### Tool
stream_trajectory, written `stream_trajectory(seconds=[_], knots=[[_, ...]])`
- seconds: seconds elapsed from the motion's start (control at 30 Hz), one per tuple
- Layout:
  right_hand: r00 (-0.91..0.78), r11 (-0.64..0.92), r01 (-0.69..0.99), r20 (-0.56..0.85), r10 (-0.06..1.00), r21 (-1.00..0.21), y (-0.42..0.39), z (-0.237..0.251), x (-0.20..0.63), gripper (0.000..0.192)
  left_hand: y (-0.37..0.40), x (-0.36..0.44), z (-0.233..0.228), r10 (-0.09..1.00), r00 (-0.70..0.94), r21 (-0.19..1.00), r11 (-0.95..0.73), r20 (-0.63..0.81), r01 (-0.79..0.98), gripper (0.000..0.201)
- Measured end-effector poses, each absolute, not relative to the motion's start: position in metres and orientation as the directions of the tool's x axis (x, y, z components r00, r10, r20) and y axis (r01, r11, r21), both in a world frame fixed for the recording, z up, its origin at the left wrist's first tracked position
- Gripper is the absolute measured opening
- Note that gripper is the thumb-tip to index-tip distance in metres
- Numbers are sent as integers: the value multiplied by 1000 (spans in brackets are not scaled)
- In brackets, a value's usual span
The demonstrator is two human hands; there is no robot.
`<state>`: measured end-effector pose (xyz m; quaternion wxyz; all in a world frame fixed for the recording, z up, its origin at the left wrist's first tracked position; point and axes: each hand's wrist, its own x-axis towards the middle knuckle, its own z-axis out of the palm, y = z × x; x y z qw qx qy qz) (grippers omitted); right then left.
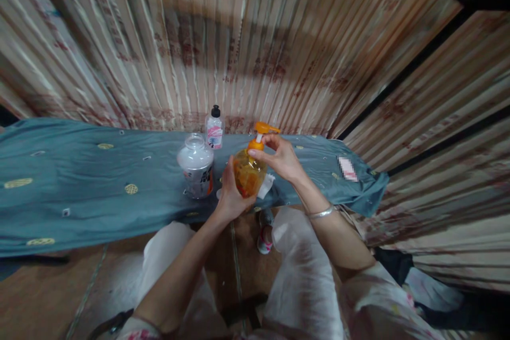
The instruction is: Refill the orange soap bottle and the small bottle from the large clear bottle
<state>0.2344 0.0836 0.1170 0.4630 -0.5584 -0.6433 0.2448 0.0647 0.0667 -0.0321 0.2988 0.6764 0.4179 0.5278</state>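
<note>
At frame centre, left hand (230,191) wraps the orange pump bottle (249,172); right hand (281,158) pinches its pump collar (256,144), both grips closed. Risk: the bottle slipping or tipping, spilling liquid onto the table's blue cloth (79,180) beside the clear jar (196,166).

clear jar (195,166) | small black-capped bottle (214,127) just behind | blue cloth (79,180) | corrugated wall (239,37)

Makeshift home/shed: corrugated metal walls (255,37), cloth-covered table (79,180) w/ household bottles (214,127).
</note>
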Motion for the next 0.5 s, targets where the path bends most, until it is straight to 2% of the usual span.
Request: stream_trajectory(seconds=[0.17,0.4,0.5], knots=[[-79,316,405,312,947,-858,85,117,233,56,68,65,-34,878,83,841,-476,472,256,133],[51,261,522,335,941,-812,85,112,227,58,70,66,-36,870,85,833,-490,485,256,133],[59,254,508,327,943,-823,83,111,225,55,71,64,-38,866,80,829,-496,494,257,132]])
